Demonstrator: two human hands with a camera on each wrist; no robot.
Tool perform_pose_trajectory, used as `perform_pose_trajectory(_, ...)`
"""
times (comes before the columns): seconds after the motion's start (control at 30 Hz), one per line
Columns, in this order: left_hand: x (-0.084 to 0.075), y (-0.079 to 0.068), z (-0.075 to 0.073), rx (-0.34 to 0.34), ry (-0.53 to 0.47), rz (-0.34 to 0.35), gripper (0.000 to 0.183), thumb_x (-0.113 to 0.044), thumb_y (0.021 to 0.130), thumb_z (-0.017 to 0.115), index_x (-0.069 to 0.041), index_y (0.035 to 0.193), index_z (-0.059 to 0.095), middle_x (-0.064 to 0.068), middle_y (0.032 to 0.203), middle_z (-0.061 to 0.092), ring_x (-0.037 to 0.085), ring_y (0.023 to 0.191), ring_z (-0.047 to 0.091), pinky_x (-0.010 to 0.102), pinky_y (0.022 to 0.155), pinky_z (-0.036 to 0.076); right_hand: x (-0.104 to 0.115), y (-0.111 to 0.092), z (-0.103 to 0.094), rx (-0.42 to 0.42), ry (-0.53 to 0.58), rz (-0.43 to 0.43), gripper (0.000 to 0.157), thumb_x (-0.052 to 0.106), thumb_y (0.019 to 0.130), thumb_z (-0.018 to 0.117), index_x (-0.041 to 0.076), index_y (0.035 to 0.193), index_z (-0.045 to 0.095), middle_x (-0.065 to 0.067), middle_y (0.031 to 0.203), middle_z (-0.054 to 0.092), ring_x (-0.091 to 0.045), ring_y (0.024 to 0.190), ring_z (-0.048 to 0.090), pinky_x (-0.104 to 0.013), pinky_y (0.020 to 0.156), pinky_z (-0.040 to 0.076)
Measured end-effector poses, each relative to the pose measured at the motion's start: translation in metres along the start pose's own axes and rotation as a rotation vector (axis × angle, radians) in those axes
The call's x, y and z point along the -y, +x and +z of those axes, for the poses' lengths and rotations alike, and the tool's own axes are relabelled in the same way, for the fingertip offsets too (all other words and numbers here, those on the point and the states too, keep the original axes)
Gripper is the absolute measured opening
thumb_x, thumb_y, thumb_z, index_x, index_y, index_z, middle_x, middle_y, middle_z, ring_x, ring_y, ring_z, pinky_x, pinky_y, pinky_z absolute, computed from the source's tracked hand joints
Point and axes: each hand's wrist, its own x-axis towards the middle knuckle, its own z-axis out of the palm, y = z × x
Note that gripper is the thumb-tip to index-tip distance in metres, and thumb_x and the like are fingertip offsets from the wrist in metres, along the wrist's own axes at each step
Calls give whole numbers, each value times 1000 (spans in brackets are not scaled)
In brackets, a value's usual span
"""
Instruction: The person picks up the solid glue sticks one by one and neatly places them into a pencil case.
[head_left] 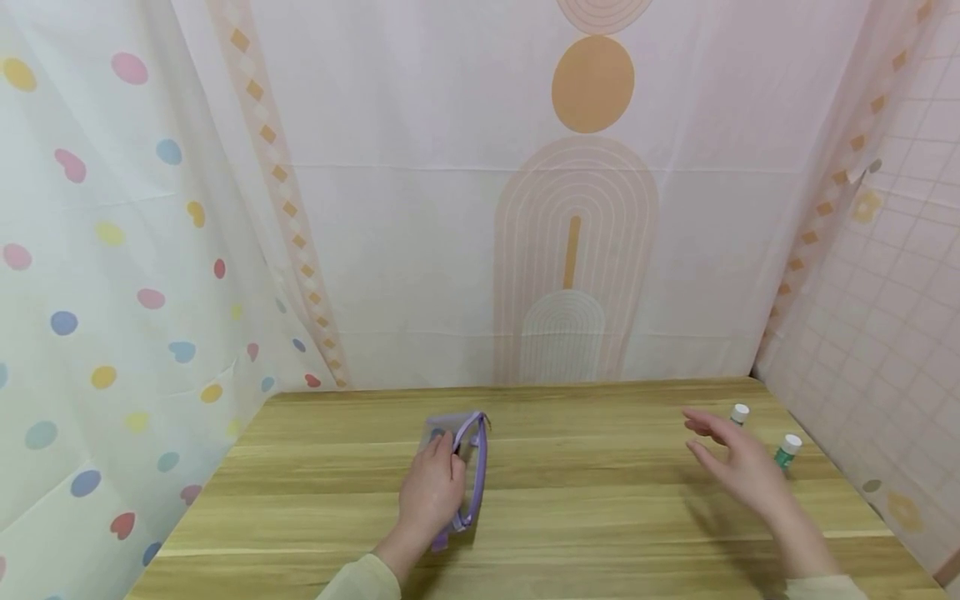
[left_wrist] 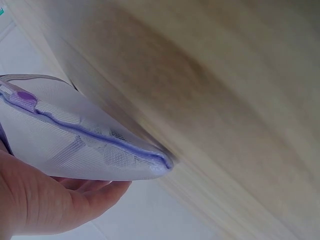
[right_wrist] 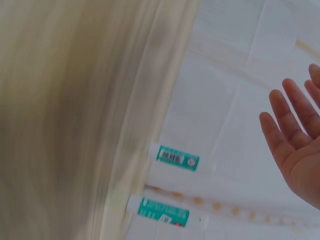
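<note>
My left hand (head_left: 433,487) grips a see-through mesh zip pouch (head_left: 481,475) with purple edging, left of the table's middle. In the left wrist view the pouch (left_wrist: 90,145) stands on edge against the wood, with the thumb and fingers of the hand (left_wrist: 55,202) at its side. What is inside the mesh is too faint to tell. Over the right part of the table, my right hand (head_left: 746,471) is raised with fingers spread and nothing in it. Beside it two green-labelled tubes like glue sticks, one farther back (head_left: 739,413) and one nearer (head_left: 787,452), stand upright with white tops.
The wood-grain table (head_left: 570,500) reaches back to a patterned curtain (head_left: 405,275). A dotted curtain (head_left: 142,350) hangs along the left side and a checked one (head_left: 892,333) along the right, close to the tubes.
</note>
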Motion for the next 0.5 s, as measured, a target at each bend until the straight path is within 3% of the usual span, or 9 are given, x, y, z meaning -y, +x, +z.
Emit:
perform_pose_trajectory(0.13,0,0,0,-5,7,8,44,-15,98,45,8,134,55,30,133,56,48,120,54,60,97,46,-5,-4,-9,-63,-17,-13,50,-11,74,77,-3,122,64,-15,102,73,-10,96,65,1,88,34)
perform_pose_trajectory(0.3,2,1,3,-11,9,7,44,-16,98,45,7,135,55,30,133,56,48,120,54,61,96,46,-14,-9,-21,-135,10,30,50,-15,74,74,-8,121,62,-22,100,71,19,100,49,1,88,32)
perform_pose_trajectory(0.4,3,2,3,-9,9,4,44,-17,98,45,7,135,55,30,133,55,48,120,54,61,95,47,-17,-12,-28,-162,34,101,47,-15,78,71,-10,124,59,-11,104,70,23,101,44,2,87,31)
perform_pose_trajectory(0.5,3,2,4,-6,10,6,44,-17,98,45,7,135,55,30,133,55,48,120,54,61,95,47,-19,-16,-36,-177,25,174,45,-9,84,69,-8,127,57,15,108,62,25,102,41,3,85,30)
